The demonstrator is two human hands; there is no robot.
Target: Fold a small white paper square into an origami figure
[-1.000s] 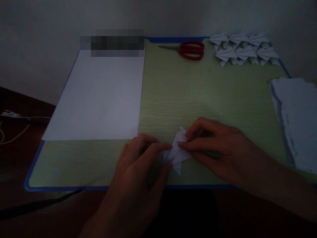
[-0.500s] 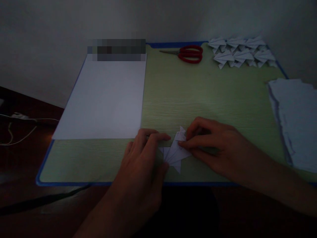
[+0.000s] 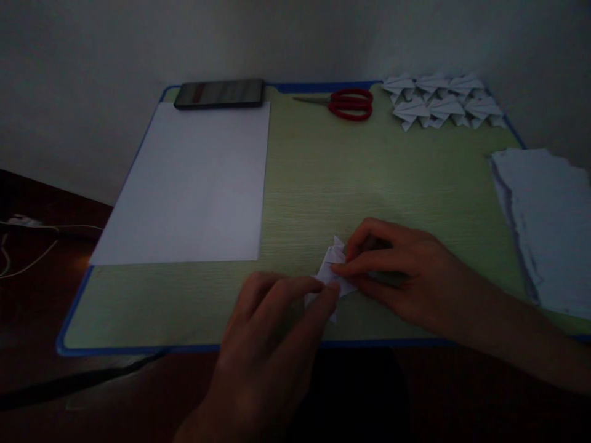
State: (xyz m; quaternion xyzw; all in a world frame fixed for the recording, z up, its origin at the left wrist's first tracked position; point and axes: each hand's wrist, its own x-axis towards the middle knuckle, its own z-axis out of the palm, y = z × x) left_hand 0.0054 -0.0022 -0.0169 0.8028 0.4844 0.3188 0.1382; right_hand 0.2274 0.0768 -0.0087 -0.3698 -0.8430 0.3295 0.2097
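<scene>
A small white origami frog (image 3: 333, 254) lies low on the table near its front edge, partly covered by fingers. My left hand (image 3: 276, 335) has closed its thumb and index finger on the frog's lower left part. From the right, my right hand (image 3: 409, 267) pinches the paper's right side, and its fingertips hide that edge. One pointed tip of folded paper sticks up past the right fingers.
A large white sheet (image 3: 194, 191) covers the table's left, with a dark phone (image 3: 219, 94) at its top edge. Red-handled scissors (image 3: 351, 103) lie at the back. Several folded paper figures (image 3: 446, 111) stand in rows back right; a paper stack (image 3: 547, 227) lies right.
My left hand has come down and its thumb and index finger have moved rightward onto the frog, closing together. My right hand keeps its pinch nearly unmoved. The view has shifted slightly.
</scene>
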